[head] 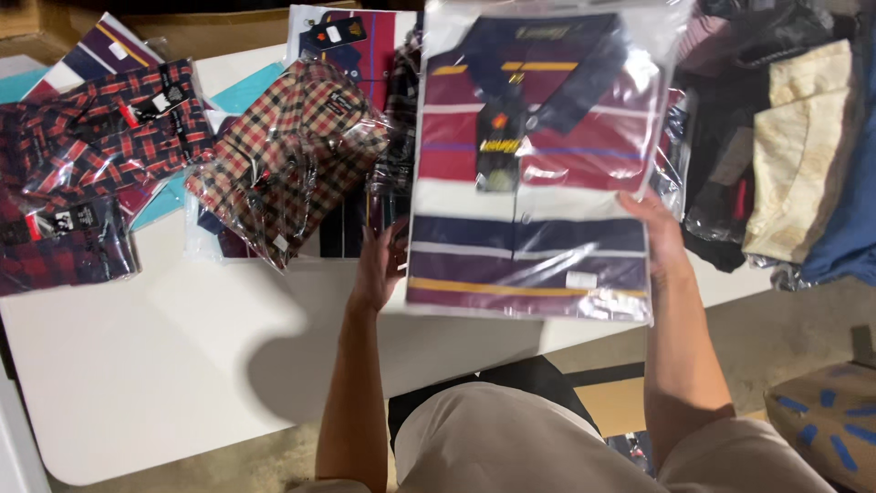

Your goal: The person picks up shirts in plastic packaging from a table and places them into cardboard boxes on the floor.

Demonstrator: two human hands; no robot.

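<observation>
White and rounded at the corners, the table [164, 365] carries a loose spread of folded shirts in clear bags along its far side. Both hands hold a bagged striped polo shirt [534, 164] up above the table's near edge, maroon, white and navy with a dark collar. The left hand [381, 265] clamps the lower left edge of the package, the right hand [659, 233] clamps its right edge, and each grip is closed on the plastic rather than on the cloth inside.

That slick bag is the likeliest trouble: thin film gives little purchase, so the package could slide out and drop to the floor. The top of the bag hangs loose and could snag the checked shirt [287, 151], which lies tilted on the pile just beside it and looks ready to tip. Red plaid shirts [100, 137] lie well apart at the left. On the right a heap of darker clothes [803, 155] sits close to the package's edge.
</observation>
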